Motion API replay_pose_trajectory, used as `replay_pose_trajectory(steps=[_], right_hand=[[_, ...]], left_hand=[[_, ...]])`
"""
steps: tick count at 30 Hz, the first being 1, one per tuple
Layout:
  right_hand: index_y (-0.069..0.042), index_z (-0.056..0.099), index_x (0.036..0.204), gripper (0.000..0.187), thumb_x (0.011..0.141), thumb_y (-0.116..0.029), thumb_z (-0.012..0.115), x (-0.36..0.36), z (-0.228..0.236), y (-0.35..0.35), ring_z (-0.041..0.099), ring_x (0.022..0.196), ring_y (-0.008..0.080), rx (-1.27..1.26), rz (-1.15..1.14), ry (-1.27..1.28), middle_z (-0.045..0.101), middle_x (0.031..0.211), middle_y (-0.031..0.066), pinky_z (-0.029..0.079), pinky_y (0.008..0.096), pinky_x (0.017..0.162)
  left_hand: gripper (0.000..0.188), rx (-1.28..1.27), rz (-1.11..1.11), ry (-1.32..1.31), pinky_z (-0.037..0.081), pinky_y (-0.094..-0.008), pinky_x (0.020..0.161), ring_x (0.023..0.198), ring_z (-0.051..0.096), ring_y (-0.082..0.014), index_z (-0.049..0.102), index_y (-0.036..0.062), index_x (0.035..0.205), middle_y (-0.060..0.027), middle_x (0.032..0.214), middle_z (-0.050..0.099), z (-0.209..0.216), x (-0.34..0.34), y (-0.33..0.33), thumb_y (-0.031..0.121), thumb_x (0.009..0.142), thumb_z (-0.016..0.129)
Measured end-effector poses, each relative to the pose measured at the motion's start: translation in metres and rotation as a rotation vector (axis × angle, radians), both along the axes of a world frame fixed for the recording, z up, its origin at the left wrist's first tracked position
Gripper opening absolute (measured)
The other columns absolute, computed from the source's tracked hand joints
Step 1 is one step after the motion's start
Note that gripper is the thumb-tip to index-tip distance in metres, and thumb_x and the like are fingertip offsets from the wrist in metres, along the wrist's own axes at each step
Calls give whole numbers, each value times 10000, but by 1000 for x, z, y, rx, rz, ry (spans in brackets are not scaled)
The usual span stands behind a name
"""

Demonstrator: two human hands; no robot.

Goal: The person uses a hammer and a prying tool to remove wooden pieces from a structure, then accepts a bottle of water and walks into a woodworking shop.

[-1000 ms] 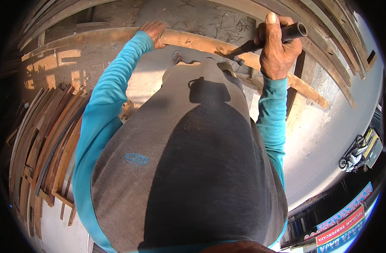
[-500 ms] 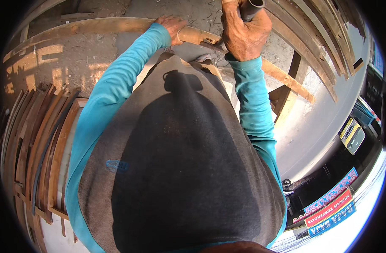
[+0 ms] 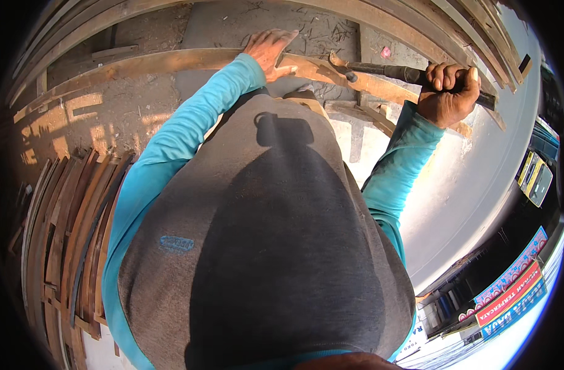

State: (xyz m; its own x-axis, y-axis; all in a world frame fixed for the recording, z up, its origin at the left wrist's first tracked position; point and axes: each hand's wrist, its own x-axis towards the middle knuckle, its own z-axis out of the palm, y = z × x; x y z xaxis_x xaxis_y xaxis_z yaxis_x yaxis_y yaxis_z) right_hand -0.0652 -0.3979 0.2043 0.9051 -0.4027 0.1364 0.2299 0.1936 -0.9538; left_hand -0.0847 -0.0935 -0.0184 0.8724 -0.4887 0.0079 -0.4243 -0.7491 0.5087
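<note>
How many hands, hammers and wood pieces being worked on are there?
Hands: 2, the left hand and the right hand
Hammers: 1, the hammer
Worked wood pieces: 1, the long wooden strip
Total: 4

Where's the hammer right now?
In the head view, upper right: the right hand grips the dark handle of the hammer, whose head rests against the long curved wooden strip just right of the left hand.

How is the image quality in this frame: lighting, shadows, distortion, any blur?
Head view: hard sunlight, with a dark shadow down the grey shirt; strong fisheye bending of the long wooden strip and a black rim; left hand and right hand on the dark-handled tool look sharp, with no obvious blur.
</note>
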Motion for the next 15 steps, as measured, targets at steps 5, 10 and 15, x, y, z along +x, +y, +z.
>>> replay_pose_trajectory(steps=[5, 10, 15], right_hand=[[-93, 395, 661, 425, 1002, -336, 470, -19, -1, 1, 396, 491, 151, 34, 92, -69, 362, 568, 34, 379, 321, 533], [-68, 497, 727, 297, 952, -201, 639, -23, -5, 22, 396, 442, 113, -165, 114, 2, 443, 557, 38, 318, 276, 420], [-15, 553, 792, 259, 940, -183, 682, -41, 3, 6, 453, 459, 130, -309, -182, 101, 515, 566, 63, 376, 285, 448]], left_hand=[[227, -263, -54, 111, 542, -444, 840, 954, 657, -351, 625, 168, 1147, -123, 1012, 678, -14, 11, -72, 267, 942, 614], [479, -38, -8, 300, 508, -466, 957, 1150, 609, -316, 556, 216, 1329, -104, 1248, 628, 13, 32, -54, 351, 887, 684], [1301, 318, -103, 125, 226, -581, 1163, 1463, 239, -387, 143, 276, 1584, -163, 1569, 290, 28, -8, -16, 524, 560, 906]])
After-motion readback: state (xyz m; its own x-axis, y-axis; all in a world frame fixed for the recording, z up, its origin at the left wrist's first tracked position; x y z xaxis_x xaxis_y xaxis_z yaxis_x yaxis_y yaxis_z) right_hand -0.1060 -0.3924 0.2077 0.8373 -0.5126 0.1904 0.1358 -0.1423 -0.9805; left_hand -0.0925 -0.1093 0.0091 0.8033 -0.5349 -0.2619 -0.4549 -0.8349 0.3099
